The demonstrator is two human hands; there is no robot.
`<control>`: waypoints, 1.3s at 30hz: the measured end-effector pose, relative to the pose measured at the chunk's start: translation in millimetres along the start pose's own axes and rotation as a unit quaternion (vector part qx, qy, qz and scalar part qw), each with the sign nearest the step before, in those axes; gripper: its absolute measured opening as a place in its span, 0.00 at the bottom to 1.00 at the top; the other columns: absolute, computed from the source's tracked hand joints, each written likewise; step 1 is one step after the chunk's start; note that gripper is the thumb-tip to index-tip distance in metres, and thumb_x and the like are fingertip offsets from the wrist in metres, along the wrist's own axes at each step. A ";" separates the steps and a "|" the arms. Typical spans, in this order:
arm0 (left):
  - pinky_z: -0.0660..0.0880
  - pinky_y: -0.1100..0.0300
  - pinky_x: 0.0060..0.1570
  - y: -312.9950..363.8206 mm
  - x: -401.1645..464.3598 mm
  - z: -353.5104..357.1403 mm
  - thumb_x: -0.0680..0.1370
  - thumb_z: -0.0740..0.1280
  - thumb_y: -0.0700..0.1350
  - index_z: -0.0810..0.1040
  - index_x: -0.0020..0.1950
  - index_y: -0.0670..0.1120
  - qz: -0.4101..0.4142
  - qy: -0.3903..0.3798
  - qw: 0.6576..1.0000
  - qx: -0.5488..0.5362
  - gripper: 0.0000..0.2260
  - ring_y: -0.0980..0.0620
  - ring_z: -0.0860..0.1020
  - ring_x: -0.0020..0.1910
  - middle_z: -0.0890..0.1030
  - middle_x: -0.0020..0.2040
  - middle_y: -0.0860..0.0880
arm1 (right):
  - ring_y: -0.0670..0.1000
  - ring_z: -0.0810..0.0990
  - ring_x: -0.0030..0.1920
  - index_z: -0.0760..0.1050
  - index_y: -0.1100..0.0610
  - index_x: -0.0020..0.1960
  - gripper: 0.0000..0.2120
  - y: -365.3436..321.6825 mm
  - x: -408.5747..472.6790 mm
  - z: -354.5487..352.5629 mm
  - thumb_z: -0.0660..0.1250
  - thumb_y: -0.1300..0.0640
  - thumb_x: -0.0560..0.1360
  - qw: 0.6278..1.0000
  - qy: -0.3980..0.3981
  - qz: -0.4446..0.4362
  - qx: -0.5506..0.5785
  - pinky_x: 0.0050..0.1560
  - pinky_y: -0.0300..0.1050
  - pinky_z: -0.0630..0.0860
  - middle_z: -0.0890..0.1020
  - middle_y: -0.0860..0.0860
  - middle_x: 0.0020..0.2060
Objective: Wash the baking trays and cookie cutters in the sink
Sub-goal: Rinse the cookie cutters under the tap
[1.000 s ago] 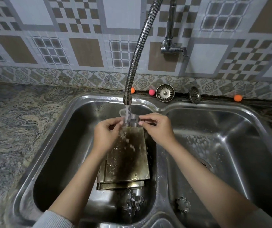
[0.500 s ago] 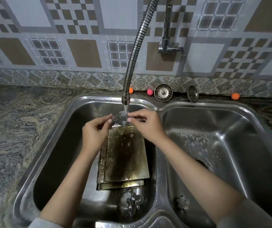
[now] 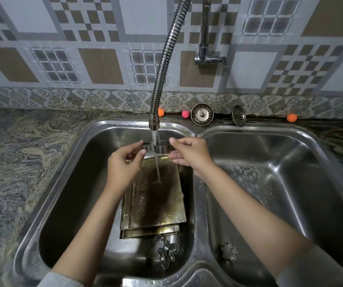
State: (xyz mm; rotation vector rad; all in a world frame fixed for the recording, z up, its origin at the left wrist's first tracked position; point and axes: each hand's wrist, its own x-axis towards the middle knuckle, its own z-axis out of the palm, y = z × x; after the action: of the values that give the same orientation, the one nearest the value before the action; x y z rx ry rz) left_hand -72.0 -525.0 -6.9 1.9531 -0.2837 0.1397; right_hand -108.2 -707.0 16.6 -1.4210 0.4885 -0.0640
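Nearest you: loose cookie cutters [image 3: 167,252] piled on the floor of the left basin [image 3: 67,199], just in front of the baking trays [image 3: 156,201]. One flower-shaped cutter [image 3: 229,251] sits alone on the floor of the right basin [image 3: 286,183]. The trays are a stack lying flat in the left basin against the divider, top one brown-stained and wet.

Above the trays' far end, your left hand [image 3: 122,165] and right hand [image 3: 189,156] each pinch one end of a metal cookie cutter [image 3: 158,147], thumb and fingers curled on it. It's held level under the flexible faucet hose [image 3: 166,59]. Water runs through the cutter and lands on the top tray.

Behind the sink, on the ledge: two strainer plugs [image 3: 202,114], two orange balls [image 3: 292,117], one pink ball [image 3: 185,114]. Patterned tile wall behind.
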 end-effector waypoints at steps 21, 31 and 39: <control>0.79 0.61 0.50 -12.2 -11.7 -3.7 0.71 0.74 0.42 0.81 0.57 0.49 -0.012 -0.017 0.999 -0.028 0.15 0.56 0.81 0.46 0.80 0.53 0.48 | 0.49 0.83 0.42 0.82 0.61 0.51 0.09 14.3 -6.3 -9.3 0.73 0.66 0.71 0.977 -0.059 -0.128 -0.162 0.49 0.42 0.80 0.84 0.55 0.42; 0.74 0.56 0.59 -66.2 -84.3 3.4 0.71 0.75 0.46 0.76 0.63 0.53 0.023 -0.418 0.890 0.183 0.21 0.59 0.76 0.54 0.76 0.55 0.56 | 0.42 0.84 0.38 0.83 0.50 0.40 0.10 46.4 -83.1 -166.3 0.76 0.64 0.67 0.949 -0.003 -0.059 -0.309 0.42 0.30 0.78 0.85 0.43 0.35; 0.73 0.61 0.55 -93.4 -108.6 13.9 0.72 0.70 0.47 0.69 0.70 0.56 0.128 -0.551 0.734 0.376 0.27 0.51 0.74 0.62 0.68 0.69 0.55 | 0.44 0.80 0.35 0.81 0.47 0.30 0.15 142.6 -101.3 -189.9 0.75 0.67 0.65 0.860 -0.143 0.043 -0.487 0.36 0.37 0.75 0.82 0.48 0.34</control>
State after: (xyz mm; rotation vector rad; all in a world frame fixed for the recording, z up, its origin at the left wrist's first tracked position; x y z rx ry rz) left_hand -152.6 -489.0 -120.5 2.5722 -1.4715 -0.9185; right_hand -302.8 -826.7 -103.7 -2.3497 0.3333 0.5374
